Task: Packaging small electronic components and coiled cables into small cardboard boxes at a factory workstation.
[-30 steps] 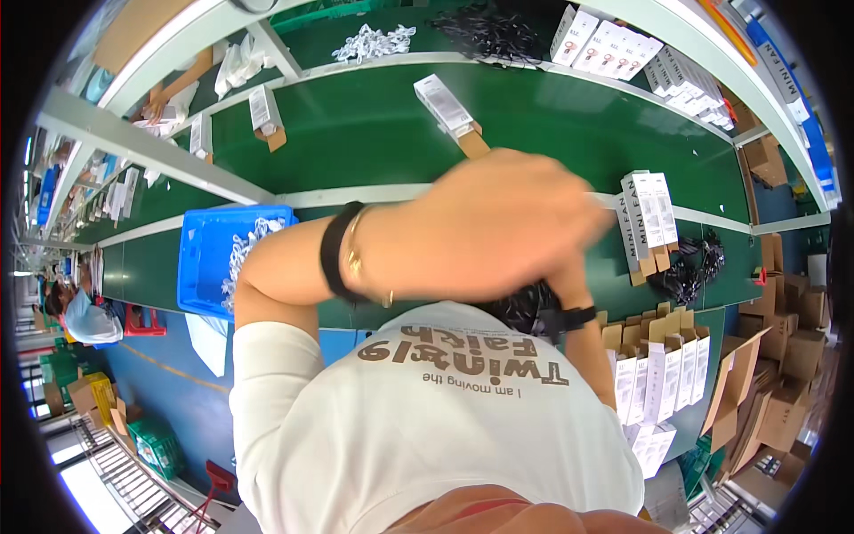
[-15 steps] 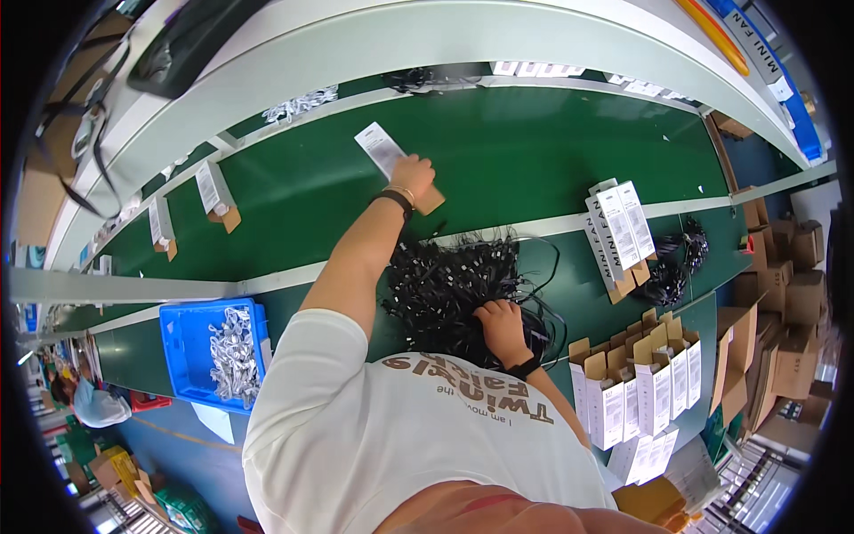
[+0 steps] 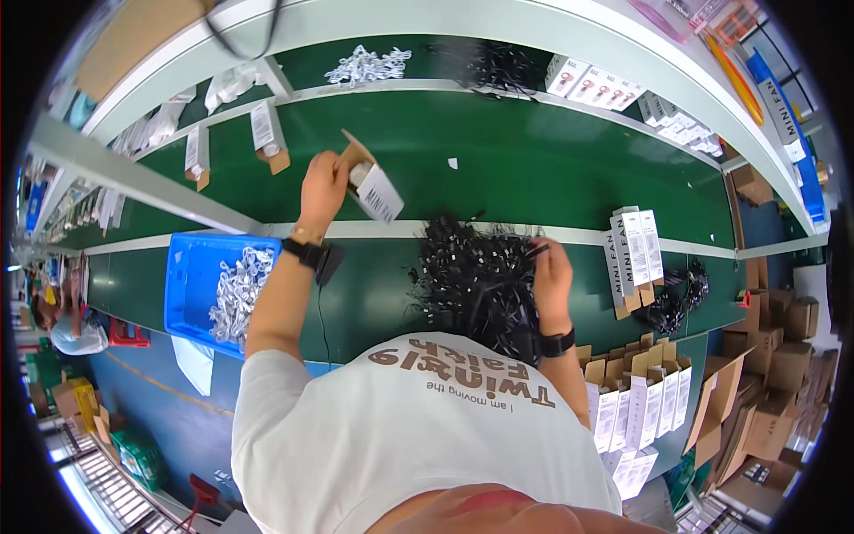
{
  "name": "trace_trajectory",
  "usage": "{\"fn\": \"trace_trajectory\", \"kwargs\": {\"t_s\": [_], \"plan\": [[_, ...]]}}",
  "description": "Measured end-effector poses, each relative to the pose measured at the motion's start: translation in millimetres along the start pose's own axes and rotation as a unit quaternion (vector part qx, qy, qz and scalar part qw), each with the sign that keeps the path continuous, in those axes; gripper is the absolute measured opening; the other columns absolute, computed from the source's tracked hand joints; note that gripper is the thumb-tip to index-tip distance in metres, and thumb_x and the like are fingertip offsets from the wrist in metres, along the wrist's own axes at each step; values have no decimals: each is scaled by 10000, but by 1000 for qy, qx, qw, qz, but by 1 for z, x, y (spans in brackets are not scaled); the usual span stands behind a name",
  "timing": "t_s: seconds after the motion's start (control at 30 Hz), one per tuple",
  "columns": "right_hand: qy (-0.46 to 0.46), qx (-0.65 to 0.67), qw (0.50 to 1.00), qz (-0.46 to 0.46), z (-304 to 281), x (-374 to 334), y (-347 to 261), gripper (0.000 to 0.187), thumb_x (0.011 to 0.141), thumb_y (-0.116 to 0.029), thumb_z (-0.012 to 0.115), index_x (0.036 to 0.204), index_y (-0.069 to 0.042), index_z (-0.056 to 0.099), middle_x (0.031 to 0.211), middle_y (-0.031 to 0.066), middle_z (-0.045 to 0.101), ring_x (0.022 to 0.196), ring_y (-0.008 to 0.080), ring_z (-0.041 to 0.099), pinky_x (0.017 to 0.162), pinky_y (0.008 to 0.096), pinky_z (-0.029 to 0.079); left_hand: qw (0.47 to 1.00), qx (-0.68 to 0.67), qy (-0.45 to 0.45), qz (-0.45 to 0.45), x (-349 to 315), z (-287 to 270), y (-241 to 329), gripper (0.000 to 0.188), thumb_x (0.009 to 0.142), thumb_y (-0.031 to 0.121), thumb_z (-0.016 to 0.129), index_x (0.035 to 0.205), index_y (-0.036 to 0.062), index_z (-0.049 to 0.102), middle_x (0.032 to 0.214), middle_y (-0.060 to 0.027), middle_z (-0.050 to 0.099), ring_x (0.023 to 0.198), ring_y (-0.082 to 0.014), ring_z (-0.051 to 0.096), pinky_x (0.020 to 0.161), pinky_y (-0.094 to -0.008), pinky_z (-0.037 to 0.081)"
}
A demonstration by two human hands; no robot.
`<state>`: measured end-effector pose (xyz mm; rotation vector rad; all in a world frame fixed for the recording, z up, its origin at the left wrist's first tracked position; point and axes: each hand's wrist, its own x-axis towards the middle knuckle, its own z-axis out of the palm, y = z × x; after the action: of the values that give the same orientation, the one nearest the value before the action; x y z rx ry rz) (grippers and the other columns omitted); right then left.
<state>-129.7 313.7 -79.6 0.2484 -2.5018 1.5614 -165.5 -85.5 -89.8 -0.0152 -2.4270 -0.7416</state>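
Observation:
My left hand is closed on a small white box above the green work surface. The box is tilted, its brown flap stands open, and something white shows inside. My right hand is at the right side of a heap of black straps, fingers pinched on a thin black strap. Two more white boxes with open brown flaps lie beyond my left hand on the green belt.
On the left stands a blue bin of white cords. Upright white boxes and a black bundle are on the right, with several open boxes nearer me. A shelf beam crosses overhead; cartons are stacked at far right.
My left hand has moved left and nearer with the white box, which now shows its open end. My right hand has risen from the heap's near edge to its right side, pinching a strap.

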Motion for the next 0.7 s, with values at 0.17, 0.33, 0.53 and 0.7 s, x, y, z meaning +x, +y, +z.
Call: {"fn": "trace_trajectory", "kwargs": {"t_s": [0.17,0.33,0.53,0.7], "plan": [[-11,121,992,-28,-10,13,-85,239,974,-144,424,1096,-7,577,906,69,625,828,107,559,772,259,444,993,71,-7,-94,-89,-45,18,88,808,24,565,862,11,497,811,-165,540,753,-348,530,652,-411,443],[-60,284,957,-26,-11,5,-158,331,981,-211,419,1197,23,512,982,150,635,833,162,606,765,279,480,986,64,10,-153,-118,-72,37,137,809,33,566,931,26,504,897,-182,544,823,-365,547,672,-416,467],[-260,379,887,-46,15,-12,-239,348,973,-208,414,1205,41,488,1081,215,609,814,214,638,714,289,511,883,-450,-102,-88,-65,-148,143,395,817,3,604,1194,4,485,1051,-115,550,961,-173,547,756,-305,474],[-347,489,795,-93,24,-28,-290,389,927,-272,465,1167,31,507,1101,233,599,716,231,629,633,296,506,720,-551,-393,154,-46,-130,186,189,870,101,606,1031,14,560,870,-37,608,789,-107,583,656,-234,480]]}}
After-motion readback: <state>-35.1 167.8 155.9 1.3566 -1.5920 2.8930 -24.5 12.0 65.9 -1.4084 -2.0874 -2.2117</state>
